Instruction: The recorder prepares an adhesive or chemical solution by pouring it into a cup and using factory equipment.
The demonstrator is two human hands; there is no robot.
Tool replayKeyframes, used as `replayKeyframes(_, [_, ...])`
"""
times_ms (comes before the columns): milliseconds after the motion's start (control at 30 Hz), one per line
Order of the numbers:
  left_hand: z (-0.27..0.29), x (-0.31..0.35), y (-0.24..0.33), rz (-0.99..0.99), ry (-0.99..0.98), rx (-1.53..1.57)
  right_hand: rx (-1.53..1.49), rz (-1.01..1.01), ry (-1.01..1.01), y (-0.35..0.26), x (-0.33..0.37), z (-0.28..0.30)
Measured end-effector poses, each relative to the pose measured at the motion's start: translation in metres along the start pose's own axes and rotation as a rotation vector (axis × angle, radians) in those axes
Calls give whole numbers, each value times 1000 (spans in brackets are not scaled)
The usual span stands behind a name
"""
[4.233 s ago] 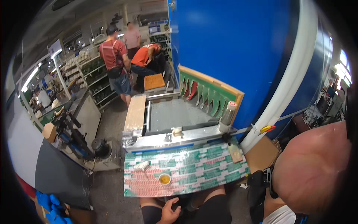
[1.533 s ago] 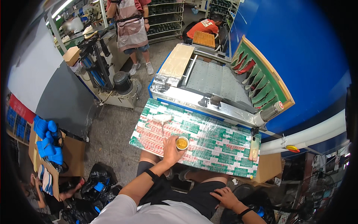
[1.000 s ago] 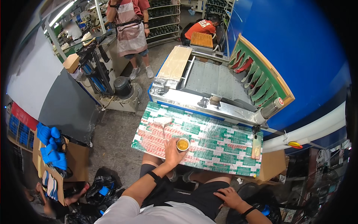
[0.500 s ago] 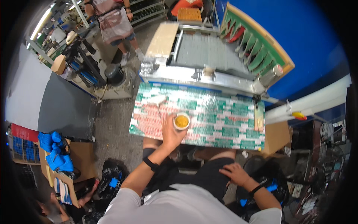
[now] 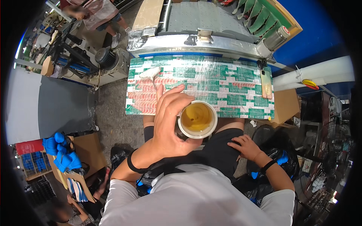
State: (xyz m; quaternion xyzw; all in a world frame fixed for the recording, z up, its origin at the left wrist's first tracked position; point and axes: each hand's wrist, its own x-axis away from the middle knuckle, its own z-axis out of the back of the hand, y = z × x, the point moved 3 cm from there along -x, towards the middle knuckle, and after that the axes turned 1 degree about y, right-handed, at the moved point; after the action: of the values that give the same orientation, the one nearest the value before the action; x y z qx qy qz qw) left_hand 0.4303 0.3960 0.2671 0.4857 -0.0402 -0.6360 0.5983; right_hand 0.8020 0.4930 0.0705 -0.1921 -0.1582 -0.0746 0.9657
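A white cup [image 5: 213,130] with yellowish-brown liquid is gripped in my left hand [image 5: 169,120], its fingers curled round the side. The cup is held up close to my chest, in front of the board's near edge. Resting on my thigh in black shorts, my right hand [image 5: 244,147] holds nothing, and its fingers are spread. A white-headed brush-like tool [image 5: 150,72] with a thin handle lies on the left of the board [image 5: 211,90], which is covered in green, white and red printed wrap.
A phone [image 5: 266,83] lies at the board's right end. Beyond the board runs a metal bar [image 5: 222,49] with a steel flask [image 5: 277,37] at its right. Blue bundles [image 5: 62,152] sit on cardboard at the left. Two other people [image 5: 98,14] are nearby.
My left hand has lifted the cup from over the board toward me, so it looks much larger. The view has tipped downward. My right hand stays on my thigh.
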Motion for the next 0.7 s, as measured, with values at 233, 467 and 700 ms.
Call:
replayKeyframes(233, [16,-4,31,-77,-30,133,3,-20,11,-1,0,1])
replayKeyframes(467, [34,-12,48,-85,-89,189,-7,-28,37,-2,-3,5])
replayKeyframes(700, [45,-27,83,-35,-49,79,-11,-4,73,-2,-2,2])
